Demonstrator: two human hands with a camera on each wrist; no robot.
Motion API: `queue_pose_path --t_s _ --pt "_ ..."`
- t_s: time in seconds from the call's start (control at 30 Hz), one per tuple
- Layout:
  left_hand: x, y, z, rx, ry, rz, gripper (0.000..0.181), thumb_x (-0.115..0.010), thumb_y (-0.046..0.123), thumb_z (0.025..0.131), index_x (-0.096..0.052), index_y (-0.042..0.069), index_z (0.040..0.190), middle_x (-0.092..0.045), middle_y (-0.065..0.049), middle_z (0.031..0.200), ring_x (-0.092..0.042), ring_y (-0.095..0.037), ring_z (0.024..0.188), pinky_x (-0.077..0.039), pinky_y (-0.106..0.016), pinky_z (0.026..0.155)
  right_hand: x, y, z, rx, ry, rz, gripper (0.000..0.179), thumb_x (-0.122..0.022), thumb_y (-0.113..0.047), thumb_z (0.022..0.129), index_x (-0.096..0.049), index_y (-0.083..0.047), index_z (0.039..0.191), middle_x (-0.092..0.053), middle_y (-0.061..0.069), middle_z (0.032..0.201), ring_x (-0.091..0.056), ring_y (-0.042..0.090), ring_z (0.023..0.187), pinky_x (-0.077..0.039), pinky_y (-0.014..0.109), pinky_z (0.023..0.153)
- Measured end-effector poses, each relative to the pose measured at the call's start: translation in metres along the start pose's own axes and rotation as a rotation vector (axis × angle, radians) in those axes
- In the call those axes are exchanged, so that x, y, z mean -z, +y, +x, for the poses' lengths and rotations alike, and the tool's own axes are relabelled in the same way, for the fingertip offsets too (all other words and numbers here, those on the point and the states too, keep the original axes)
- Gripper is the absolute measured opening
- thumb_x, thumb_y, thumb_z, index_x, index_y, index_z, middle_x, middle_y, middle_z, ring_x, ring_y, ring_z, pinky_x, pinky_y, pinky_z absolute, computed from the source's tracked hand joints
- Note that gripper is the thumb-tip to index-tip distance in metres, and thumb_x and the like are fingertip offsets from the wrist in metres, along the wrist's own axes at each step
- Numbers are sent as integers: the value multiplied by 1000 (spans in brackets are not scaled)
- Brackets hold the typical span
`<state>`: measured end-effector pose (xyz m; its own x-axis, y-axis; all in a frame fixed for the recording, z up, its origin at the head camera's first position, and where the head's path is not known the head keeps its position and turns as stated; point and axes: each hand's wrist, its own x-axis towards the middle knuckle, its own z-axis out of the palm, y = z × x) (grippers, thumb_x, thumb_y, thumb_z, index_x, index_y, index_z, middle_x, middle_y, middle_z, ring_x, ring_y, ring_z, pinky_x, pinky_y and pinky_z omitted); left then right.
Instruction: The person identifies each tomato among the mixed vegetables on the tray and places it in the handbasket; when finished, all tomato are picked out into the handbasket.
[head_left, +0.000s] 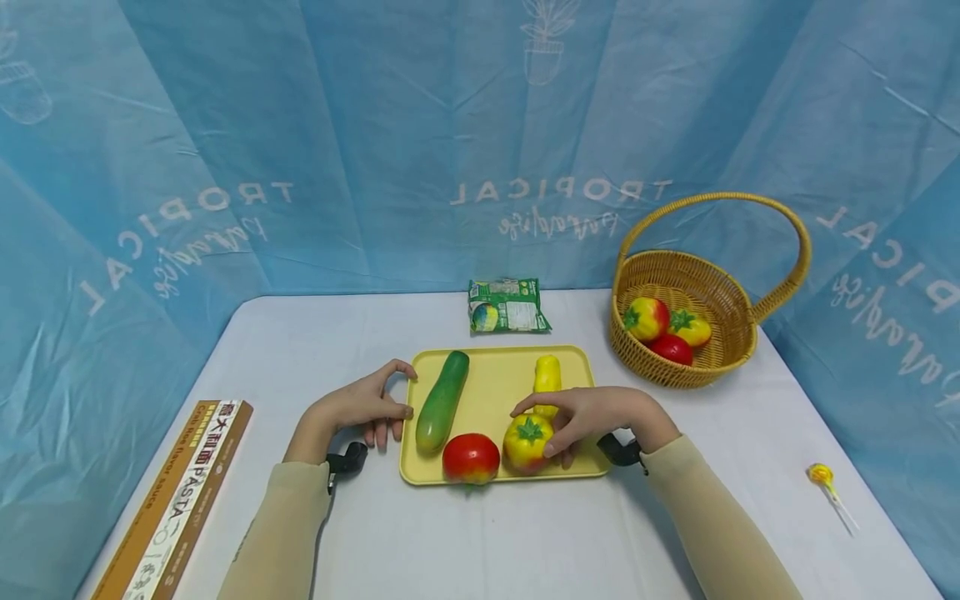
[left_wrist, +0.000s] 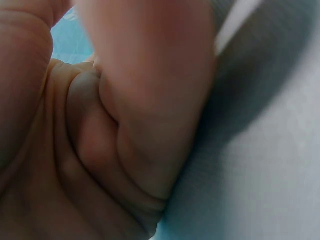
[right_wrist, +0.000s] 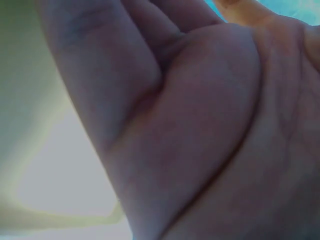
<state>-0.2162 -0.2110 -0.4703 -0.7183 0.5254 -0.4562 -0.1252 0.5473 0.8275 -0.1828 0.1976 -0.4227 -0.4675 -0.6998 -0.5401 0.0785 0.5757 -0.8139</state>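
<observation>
A yellow tray [head_left: 483, 383] lies on the table in the head view. On its front right part, a yellow-and-red tomato-like fruit [head_left: 527, 442] with a green calyx is held by my right hand [head_left: 592, 417], its fingers and thumb curved round it. My left hand [head_left: 362, 406] is at the tray's left rim, thumb and forefinger spread apart with their tips at the edge. A green cucumber-like vegetable [head_left: 442, 404], a red tomato [head_left: 471, 458] and a long yellow vegetable [head_left: 547, 375], partly hidden by my right hand, are on the tray. The wrist views show mostly palm.
Behind the tray lies a green packet [head_left: 508, 306]. A wicker basket [head_left: 735, 333] with several red and yellow fruits stands at the back right. A pasta box [head_left: 176, 500] lies along the left edge, and a lollipop [head_left: 822, 477] lies at the right.
</observation>
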Motion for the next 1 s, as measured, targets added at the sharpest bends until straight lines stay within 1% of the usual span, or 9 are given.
queue_pose_path --t_s 0.17,0.37,0.47,0.57,0.67,0.77,0.9,1.0 --pt "0 1 0 3 3 -3 62 -69 18 100 -30 21 148 -76 -13 75 -67 -18 47 -55 -27 47 4 -2 -6 26 6 -9 60 -79 -27 97 -51 -34 150 -78 13 110 -77 41 91 -63 43 92" --pt "0 -1 1 -9 -6 -9 62 -69 18 100 -30 19 148 -76 -13 75 -67 -17 47 -55 -27 47 12 -3 -14 89 44 -56 64 -77 -27 98 -47 -30 155 -74 9 117 -77 34 96 -64 39 91" --pt "0 -1 1 -15 -8 -8 62 -69 18 100 -30 19 148 -76 -13 75 -66 -17 47 -55 -27 47 19 -6 -22 123 72 -82 67 -75 -28 99 -43 -29 158 -75 11 115 -76 32 98 -63 38 91" --pt "0 -1 1 -9 -7 -9 62 -69 19 100 -30 19 148 -76 -13 75 -66 -17 47 -55 -27 47 29 -9 -33 147 108 -66 68 -72 -26 101 -40 -28 160 -75 16 114 -75 33 100 -62 40 93" --pt "0 1 1 -1 -2 -13 62 -69 19 99 -30 20 148 -76 -13 75 -67 -18 47 -55 -27 47 40 -14 -47 178 162 -35 68 -70 -24 102 -37 -28 161 -73 23 117 -74 34 101 -62 47 96" --pt "1 1 2 2 -2 -12 62 -69 19 99 -30 21 148 -77 -13 75 -66 -18 47 -55 -27 47 50 -17 -60 215 239 -15 68 -70 -22 103 -36 -28 162 -73 27 115 -74 35 100 -62 48 96" --pt "0 1 2 4 -2 -11 63 -69 19 99 -30 20 148 -77 -13 75 -66 -18 47 -56 -28 47 57 -22 -71 267 390 1 72 -70 -23 104 -31 -29 164 -77 23 108 -75 35 97 -63 44 92" --pt "0 1 1 9 0 -13 63 -70 19 99 -30 20 148 -77 -14 76 -66 -19 47 -56 -28 48 60 -23 -74 294 493 16 74 -69 -24 104 -28 -30 165 -78 18 108 -75 39 100 -63 42 92"
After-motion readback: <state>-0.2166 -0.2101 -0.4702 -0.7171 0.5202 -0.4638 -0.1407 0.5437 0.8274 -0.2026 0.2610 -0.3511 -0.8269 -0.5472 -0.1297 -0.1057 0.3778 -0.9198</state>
